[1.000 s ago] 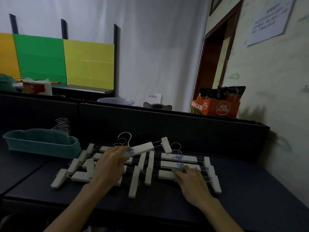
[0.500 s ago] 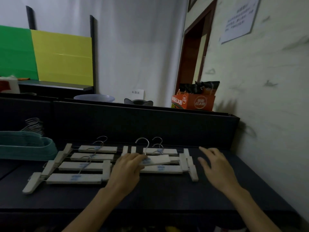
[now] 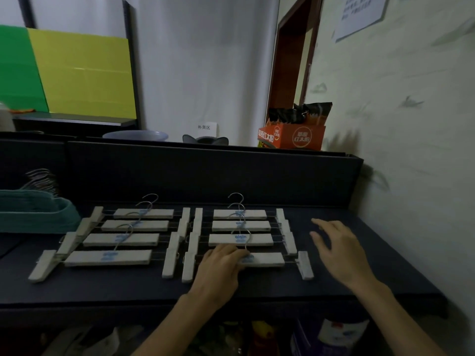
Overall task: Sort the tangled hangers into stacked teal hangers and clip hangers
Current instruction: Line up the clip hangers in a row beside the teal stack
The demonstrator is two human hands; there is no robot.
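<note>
Several white clip hangers lie flat on the dark table (image 3: 257, 291) in two neat columns, a left column (image 3: 120, 238) and a right column (image 3: 241, 228). My left hand (image 3: 221, 268) rests palm down on the nearest hanger of the right column (image 3: 264, 259), fingers over its left half and hook base. My right hand (image 3: 339, 250) hovers open just right of that column, fingers spread, touching nothing. A stack of teal hangers (image 3: 38, 214) sits at the far left, its metal hooks pointing back.
A dark raised partition (image 3: 205, 170) runs along the table's back edge. An orange snack box (image 3: 293, 137) stands on it at the right, against the wall. Bags and bottles lie below the table's front edge.
The nearest right-column hanger now lies flat in line under my left hand. My right hand stays lifted off the hangers at the right. The camera has turned slightly right and closer.
</note>
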